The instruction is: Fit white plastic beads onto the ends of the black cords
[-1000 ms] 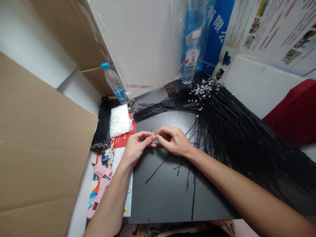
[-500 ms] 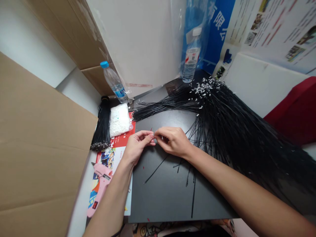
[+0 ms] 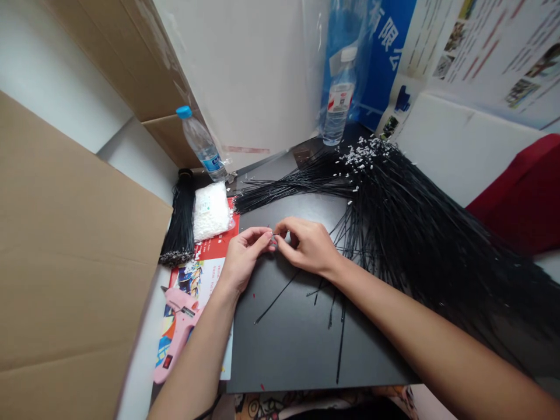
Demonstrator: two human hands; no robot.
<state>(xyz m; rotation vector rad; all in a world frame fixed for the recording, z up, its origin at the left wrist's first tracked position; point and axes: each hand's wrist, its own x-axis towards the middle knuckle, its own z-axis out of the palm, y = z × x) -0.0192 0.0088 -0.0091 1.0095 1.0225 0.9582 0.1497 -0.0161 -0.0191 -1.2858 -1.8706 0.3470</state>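
Observation:
Over the dark table, my two hands meet fingertip to fingertip. My left hand is closed in a pinch on a tiny whitish piece, mostly covered by the fingers. From the right, my right hand pinches a thin black wire, whose short end shows between the hands. A large pile of black wires spreads to the right of the hands, with many small white connectors at its far end. Several loose wires lie below my right hand, one being a single black wire.
A pink glue gun lies on printed paper at left. Behind it are a bag of white pieces and a bundle of black wires. Two water bottles stand at the back. A cardboard sheet rises at far left.
My right hand's index finger has lifted and its grip has loosened slightly, and a short stretch of black wire now shows between the fingertips. My left hand has hardly moved.

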